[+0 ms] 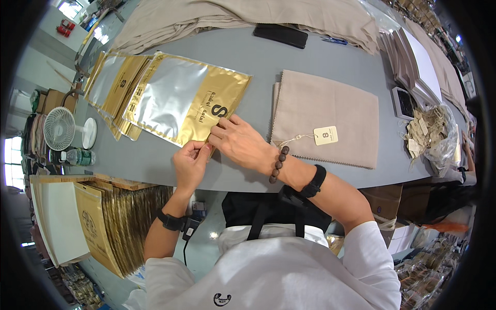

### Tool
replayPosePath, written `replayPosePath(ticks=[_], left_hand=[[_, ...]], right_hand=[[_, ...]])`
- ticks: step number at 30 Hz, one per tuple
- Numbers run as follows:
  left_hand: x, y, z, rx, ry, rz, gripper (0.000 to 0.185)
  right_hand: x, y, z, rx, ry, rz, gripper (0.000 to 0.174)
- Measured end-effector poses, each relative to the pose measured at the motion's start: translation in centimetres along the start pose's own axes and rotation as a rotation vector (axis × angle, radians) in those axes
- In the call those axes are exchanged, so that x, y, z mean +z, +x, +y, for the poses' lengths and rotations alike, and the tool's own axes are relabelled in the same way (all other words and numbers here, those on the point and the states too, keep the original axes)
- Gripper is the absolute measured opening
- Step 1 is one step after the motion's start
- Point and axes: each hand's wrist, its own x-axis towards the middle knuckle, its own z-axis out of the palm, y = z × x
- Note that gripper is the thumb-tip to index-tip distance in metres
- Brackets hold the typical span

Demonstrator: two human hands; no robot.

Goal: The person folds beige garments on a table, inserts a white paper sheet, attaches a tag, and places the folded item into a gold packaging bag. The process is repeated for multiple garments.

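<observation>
A gold plastic bag with a silvery, glossy panel [170, 93] lies at a slant on the grey table, its upper left part over a pile of similar bags [112, 85]. My left hand [192, 161] pinches the bag's near corner between thumb and fingers. Close beside it, my right hand [240, 143] rests with bent fingers on the same gold end; its fingertips are partly hidden. To the right of my hands lies a folded beige cloth [348, 100] with zigzag-cut edges. A cream hang tag [326, 135] on a string lies on top of it.
Beige fabric [232, 13] is heaped along the far edge, near a black phone [281, 35] and a blue pen [334, 40]. White boards [422, 66], a small black-filled box [403, 102] and a bag of tags [426, 133] stand right. A fan [60, 128] and bottle [79, 157] are left.
</observation>
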Motion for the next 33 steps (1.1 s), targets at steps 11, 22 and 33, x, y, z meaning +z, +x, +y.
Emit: replayPosePath(ticks=[11,22,33], left_hand=[[2.1,-0.1,-1.2,0.195,0.172,0.227,0.013],[1.5,0.5,-1.3,0.234,0.184,0.222,0.014],[1.7,-1.4,3.3,0.336,0.520,-0.115,0.055]], right_hand=[[1.3,-1.0,-0.2,-0.073,-0.062,0.070,0.013],[-0.1,-2.3,-0.3,-0.003,0.116,0.097,0.017],[-8.6,-4.1,12.8,0.561,0.104,-0.044,0.034]])
